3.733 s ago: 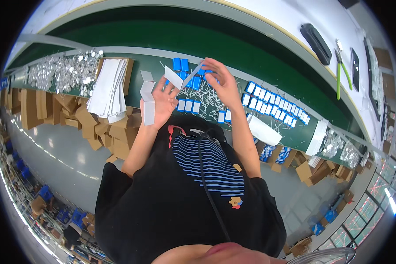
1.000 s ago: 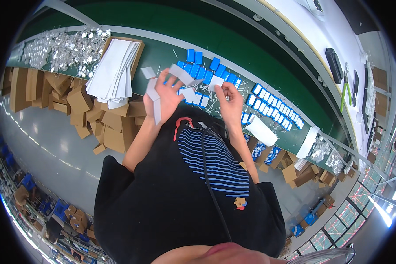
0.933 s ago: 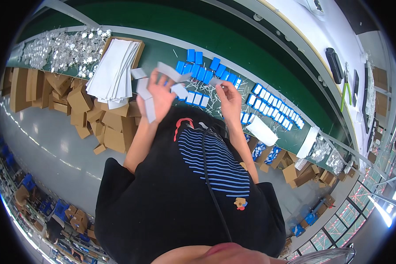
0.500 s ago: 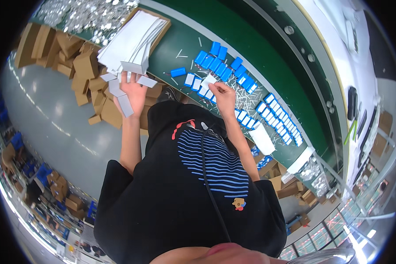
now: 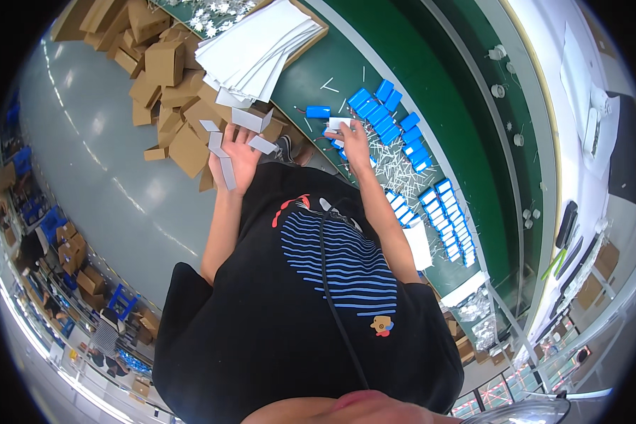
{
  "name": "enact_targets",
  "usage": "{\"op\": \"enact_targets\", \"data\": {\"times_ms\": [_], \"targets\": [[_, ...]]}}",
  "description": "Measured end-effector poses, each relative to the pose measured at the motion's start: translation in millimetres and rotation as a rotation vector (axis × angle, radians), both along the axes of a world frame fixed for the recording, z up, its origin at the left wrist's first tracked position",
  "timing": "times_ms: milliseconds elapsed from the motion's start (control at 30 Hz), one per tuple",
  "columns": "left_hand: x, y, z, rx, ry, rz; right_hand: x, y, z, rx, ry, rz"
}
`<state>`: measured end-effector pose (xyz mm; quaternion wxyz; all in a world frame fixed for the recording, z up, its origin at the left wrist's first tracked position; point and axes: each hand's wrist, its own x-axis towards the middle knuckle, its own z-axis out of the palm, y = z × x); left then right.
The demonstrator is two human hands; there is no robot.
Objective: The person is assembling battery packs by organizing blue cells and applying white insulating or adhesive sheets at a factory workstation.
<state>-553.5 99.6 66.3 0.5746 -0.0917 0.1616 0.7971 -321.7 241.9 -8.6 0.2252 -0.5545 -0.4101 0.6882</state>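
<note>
My left hand (image 5: 237, 161) is palm up with its fingers stretched apart. Several pale rectangular labels (image 5: 227, 174) cling to its fingers and palm, some bent upward. Over the green table, my right hand (image 5: 356, 147) pinches a white label (image 5: 340, 123) between thumb and fingers. That label is right above a row of blue battery packs, which the hand partly covers. A single blue battery pack (image 5: 318, 112) with thin wires lies to its left. More blue packs (image 5: 374, 115) stand in rows just beyond the hand.
Thin white strips (image 5: 390, 167) litter the green table (image 5: 307, 79). Blue packs with white tops (image 5: 448, 220) form rows at the right. A stack of white sheets (image 5: 258, 48) lies in an open carton at the far left. Cardboard boxes (image 5: 165, 63) are piled on the floor beside the table.
The view has shifted, so the table appears turned and moved. My right hand keeps its pinch on the white label near the packs. My left hand stays palm up with labels on it.
</note>
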Motion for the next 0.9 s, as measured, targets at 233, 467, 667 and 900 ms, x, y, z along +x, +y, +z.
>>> {"op": "enact_targets", "data": {"times_ms": [233,467,667,900], "targets": [[-12.6,-9.3,-12.9,0.100,-0.064,0.001,-9.7,8.3,-14.4,-0.036,-0.092,0.090],[-3.6,-10.1,-16.5,0.004,-0.063,-0.003,-16.2,16.9,-1.0,-0.083,0.232,0.000],[3.8,-0.5,-12.2,0.018,-0.084,0.005,-15.2,8.4,41.8,-0.044,0.411,0.095],[10.0,12.8,-2.8,-0.055,-0.082,-0.012,-3.7,-6.3,44.7,0.031,0.373,0.186]]}}
